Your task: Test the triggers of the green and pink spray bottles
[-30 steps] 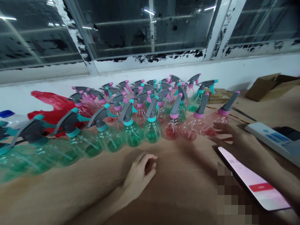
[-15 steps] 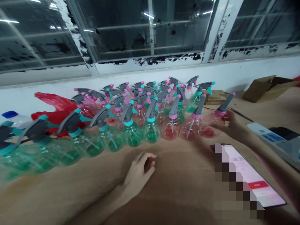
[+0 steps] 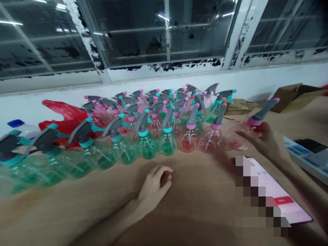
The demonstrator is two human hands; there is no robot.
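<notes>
My right hand is closed around a spray bottle with a pink collar and grey head, at the right end of the front row. The bottle tilts to the right, and its body is blurred. My left hand rests on the table in front of the row, fingers loosely curled, a gap between thumb and index, nothing in it. Nearest to it stand a green spray bottle with a turquoise collar and a pinkish spray bottle. More green bottles with turquoise collars run off to the left.
Behind the front row crowd several more spray bottles. A red plastic bag and a blue-capped bottle lie at left. A phone, a white device with blue keys and an open cardboard box are at right.
My right hand and the pink-collared spray bottle have shifted right, and the bottle leans further over. The left hand keeps its pose. The view has turned slightly.
</notes>
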